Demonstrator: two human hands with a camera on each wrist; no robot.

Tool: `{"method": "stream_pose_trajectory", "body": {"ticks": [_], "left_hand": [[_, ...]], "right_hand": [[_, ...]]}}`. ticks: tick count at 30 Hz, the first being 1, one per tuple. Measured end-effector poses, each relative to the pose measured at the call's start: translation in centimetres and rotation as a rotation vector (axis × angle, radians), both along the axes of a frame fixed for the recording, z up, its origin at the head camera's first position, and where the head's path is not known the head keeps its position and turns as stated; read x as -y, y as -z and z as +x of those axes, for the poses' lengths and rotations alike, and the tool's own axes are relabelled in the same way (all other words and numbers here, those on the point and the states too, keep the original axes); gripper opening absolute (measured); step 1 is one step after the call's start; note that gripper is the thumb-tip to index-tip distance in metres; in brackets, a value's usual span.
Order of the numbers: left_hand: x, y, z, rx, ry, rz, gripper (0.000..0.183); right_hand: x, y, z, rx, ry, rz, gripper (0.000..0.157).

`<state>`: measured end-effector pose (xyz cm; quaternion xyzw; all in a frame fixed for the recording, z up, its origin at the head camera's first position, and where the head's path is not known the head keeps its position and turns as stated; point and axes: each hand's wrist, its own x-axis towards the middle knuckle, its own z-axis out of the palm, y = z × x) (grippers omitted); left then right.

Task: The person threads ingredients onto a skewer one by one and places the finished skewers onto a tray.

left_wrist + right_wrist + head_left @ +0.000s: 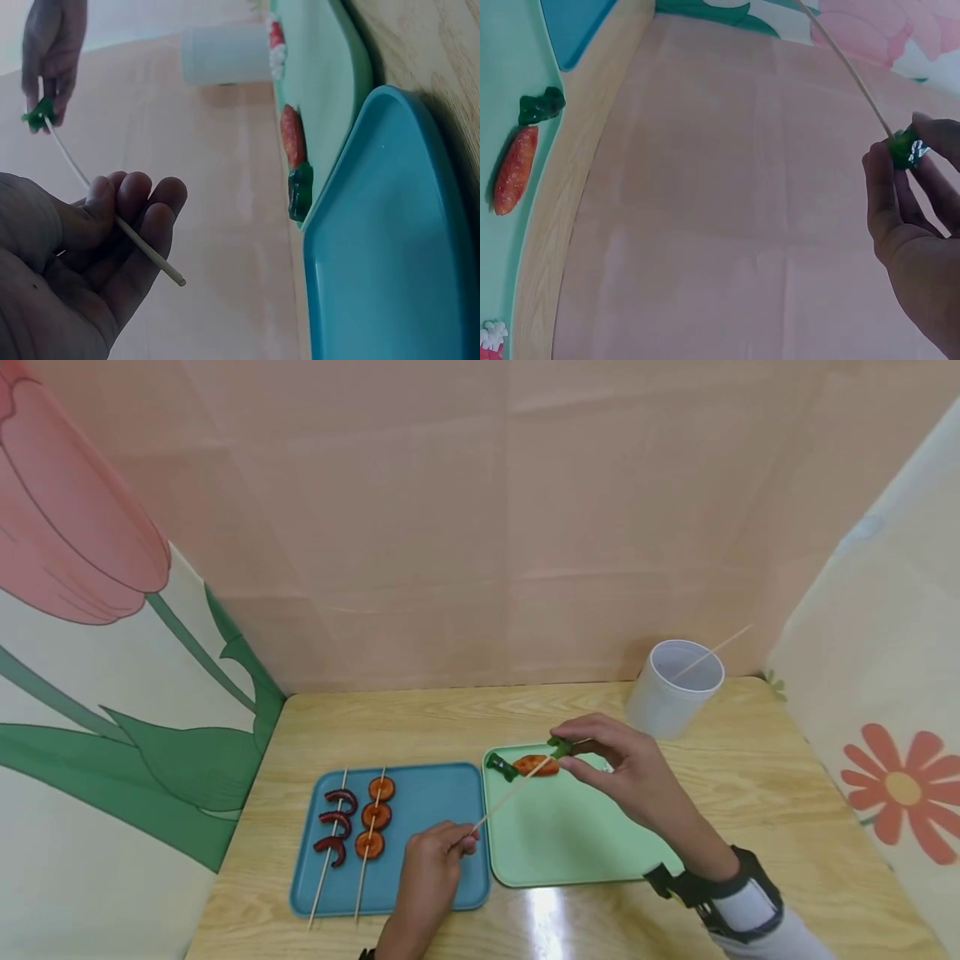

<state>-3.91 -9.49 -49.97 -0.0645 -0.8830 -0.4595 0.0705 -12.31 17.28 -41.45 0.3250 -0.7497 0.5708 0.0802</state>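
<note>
Stick (512,794) between left hand (435,864) and right hand (622,764), skewers (376,815) on left tray (431,797), right tray (573,839) beside, cup (663,710) behind.

left grip (429,870) holds a skewer (510,793), right grip (626,764) a green piece (559,747).

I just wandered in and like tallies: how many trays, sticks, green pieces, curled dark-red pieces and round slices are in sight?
Trays: 2, one blue, one green
Sticks: 4
Green pieces: 2, one in the right hand
Curled dark-red pieces: 3
Round slices: 3
Total: 14
</note>
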Motion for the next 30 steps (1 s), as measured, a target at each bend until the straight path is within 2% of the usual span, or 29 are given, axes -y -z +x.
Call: {"method": "stream_pose_trajectory", "body": {"ticks": [17,27,30], "left_hand": [[-0.2,-0.2,-0.1,-0.01,-0.004,-0.005,0.023],[-0.5,-0.2,0.0,-0.05,-0.014,-0.002,0.025],[-0.6,-0.1,0.0,-0.083,-0.016,-0.011,0.026]], "right_hand": [[-0.1,-0.2,0.4,0.032,0.023,0.015,0.041],[0.5,-0.1,0.7,-0.016,0.027,-0.026,0.045],[0.8,0.0,0.8,-0.061,0.052,0.019,0.048]]}}
